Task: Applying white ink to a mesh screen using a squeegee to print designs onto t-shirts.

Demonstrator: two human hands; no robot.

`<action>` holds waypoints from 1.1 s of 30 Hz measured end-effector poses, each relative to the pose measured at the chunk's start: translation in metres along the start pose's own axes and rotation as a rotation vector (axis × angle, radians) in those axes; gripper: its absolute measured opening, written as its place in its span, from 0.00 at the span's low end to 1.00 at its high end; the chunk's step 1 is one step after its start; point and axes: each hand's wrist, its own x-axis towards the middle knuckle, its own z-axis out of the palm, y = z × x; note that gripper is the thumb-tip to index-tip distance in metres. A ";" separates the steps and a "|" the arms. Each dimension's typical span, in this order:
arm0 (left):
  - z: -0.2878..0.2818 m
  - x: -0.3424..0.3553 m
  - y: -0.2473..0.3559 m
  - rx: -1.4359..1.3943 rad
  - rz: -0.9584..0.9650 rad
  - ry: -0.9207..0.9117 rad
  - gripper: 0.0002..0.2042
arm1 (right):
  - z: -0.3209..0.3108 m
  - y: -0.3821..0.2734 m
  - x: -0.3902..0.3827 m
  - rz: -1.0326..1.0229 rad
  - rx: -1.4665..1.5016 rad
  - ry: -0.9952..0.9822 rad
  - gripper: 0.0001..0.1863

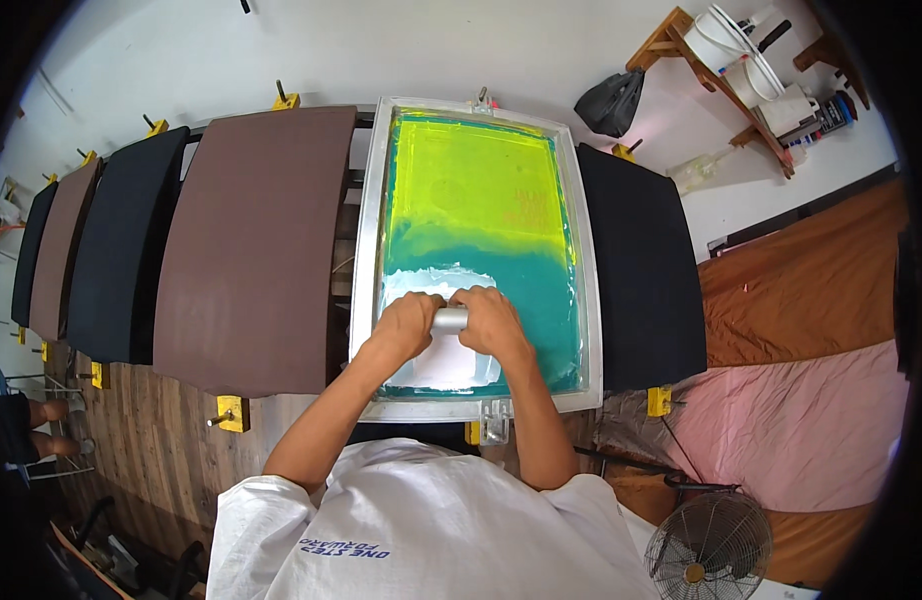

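Both my hands are closed around a silver squeegee [450, 319], my left hand [408, 325] on its left end and my right hand [493, 322] on its right end. Its blade is mostly hidden beneath my fingers. Under it lies a screen-printing frame [366, 250] with a pale metal rim. The frame's mesh is yellow-green [471, 180] at the far part and teal [541, 310] nearer me. A patch of white ink [446, 365] spreads around and below the squeegee, with ragged edges. A clear clamp [495, 422] sits at the frame's near edge.
Brown boards [256, 250] and dark boards [131, 250] line up at left; another dark board [641, 270] adjoins at right. Yellow blocks [233, 413] jut from their ends. A fan [708, 550] stands lower right, near brown and pink cloth [781, 420]. Someone's legs [56, 428] show far left.
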 end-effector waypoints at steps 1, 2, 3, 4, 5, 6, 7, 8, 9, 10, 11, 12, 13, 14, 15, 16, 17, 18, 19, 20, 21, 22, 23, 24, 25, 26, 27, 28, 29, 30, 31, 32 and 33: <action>0.005 -0.007 0.000 -0.041 0.026 0.065 0.15 | 0.007 0.000 -0.007 -0.033 -0.006 0.078 0.21; 0.011 -0.015 -0.001 -0.083 0.048 0.131 0.16 | 0.014 0.000 -0.014 -0.070 -0.012 0.153 0.21; 0.015 -0.021 0.000 -0.070 0.031 0.078 0.17 | 0.019 0.002 -0.021 -0.077 0.000 0.139 0.23; 0.019 -0.030 0.003 -0.095 0.030 0.069 0.17 | 0.022 0.000 -0.032 -0.082 0.029 0.151 0.24; 0.020 -0.043 0.008 -0.118 0.027 0.062 0.18 | 0.022 -0.006 -0.046 -0.090 0.059 0.165 0.25; 0.023 -0.055 0.012 -0.115 0.037 0.077 0.18 | 0.023 -0.010 -0.057 -0.078 0.082 0.137 0.27; 0.032 -0.067 0.012 -0.156 0.006 0.044 0.18 | 0.028 -0.012 -0.069 -0.060 0.069 0.105 0.28; 0.030 -0.079 0.018 -0.148 0.007 0.015 0.19 | 0.034 -0.013 -0.080 -0.041 0.057 0.080 0.29; 0.028 -0.089 0.024 -0.145 -0.005 -0.015 0.20 | 0.037 -0.016 -0.090 -0.047 0.061 0.079 0.29; 0.027 -0.096 0.027 -0.156 -0.034 -0.043 0.20 | 0.038 -0.020 -0.099 -0.054 0.064 0.078 0.29; 0.023 -0.101 0.032 -0.165 -0.045 -0.059 0.20 | 0.035 -0.024 -0.104 -0.021 0.052 0.038 0.27; 0.016 -0.099 0.034 -0.161 -0.045 -0.051 0.20 | 0.030 -0.025 -0.102 -0.029 0.050 0.041 0.27; 0.008 -0.093 0.034 -0.148 -0.044 -0.160 0.21 | 0.024 -0.024 -0.099 -0.020 0.042 -0.042 0.26; 0.002 -0.088 0.034 -0.138 -0.043 -0.271 0.22 | 0.019 -0.024 -0.096 -0.009 0.032 -0.128 0.24; 0.000 -0.077 0.029 -0.099 -0.054 -0.303 0.20 | 0.010 -0.022 -0.084 -0.012 0.029 -0.157 0.21; -0.005 -0.068 0.027 -0.072 -0.055 -0.309 0.20 | 0.004 -0.022 -0.075 -0.021 0.035 -0.173 0.21; -0.009 -0.058 0.024 -0.046 -0.059 -0.314 0.19 | 0.000 -0.021 -0.064 -0.031 0.042 -0.190 0.20; -0.014 -0.049 0.026 -0.035 -0.077 -0.267 0.19 | -0.001 -0.017 -0.056 -0.049 0.001 -0.112 0.19; -0.023 -0.040 0.031 -0.046 -0.128 -0.236 0.20 | -0.005 -0.017 -0.047 -0.036 -0.026 -0.064 0.20; -0.016 -0.038 0.025 -0.084 -0.100 -0.110 0.21 | -0.006 -0.019 -0.039 -0.030 -0.052 -0.019 0.20; -0.007 -0.031 0.018 -0.122 -0.065 0.019 0.21 | 0.000 -0.014 -0.035 -0.043 -0.099 0.047 0.24; 0.001 -0.031 0.015 -0.127 -0.071 0.035 0.24 | 0.009 -0.008 -0.036 -0.058 -0.119 0.067 0.26; 0.009 -0.038 0.015 -0.100 -0.018 0.094 0.25 | 0.019 -0.004 -0.040 -0.075 -0.137 0.084 0.28; 0.021 -0.049 0.014 -0.073 0.034 0.157 0.26 | 0.027 -0.002 -0.050 -0.129 -0.081 0.152 0.26; 0.040 -0.063 0.010 -0.019 0.075 0.191 0.29 | 0.034 -0.003 -0.063 -0.123 -0.076 0.135 0.30; 0.046 -0.080 0.016 0.003 0.079 0.169 0.30 | 0.040 -0.006 -0.078 -0.112 -0.069 0.118 0.34; 0.046 -0.096 0.024 0.024 0.081 0.148 0.31 | 0.042 -0.012 -0.096 -0.102 -0.055 0.079 0.35; 0.045 -0.111 0.032 -0.010 0.061 0.099 0.32 | 0.042 -0.019 -0.113 -0.094 -0.040 0.070 0.34; 0.043 -0.121 0.037 -0.042 0.038 0.049 0.34 | 0.041 -0.024 -0.123 -0.089 -0.022 0.060 0.33; 0.039 -0.125 0.041 -0.014 0.059 0.101 0.31 | 0.038 -0.024 -0.123 -0.089 -0.023 0.059 0.33; 0.034 -0.122 0.043 -0.015 0.059 0.101 0.31 | 0.034 -0.023 -0.122 -0.073 -0.020 -0.002 0.31; 0.021 -0.112 0.044 -0.041 0.029 -0.016 0.29 | 0.030 -0.023 -0.120 -0.053 -0.015 -0.057 0.30; 0.011 -0.101 0.043 -0.065 -0.006 -0.132 0.27 | 0.024 -0.021 -0.110 -0.066 -0.026 -0.037 0.26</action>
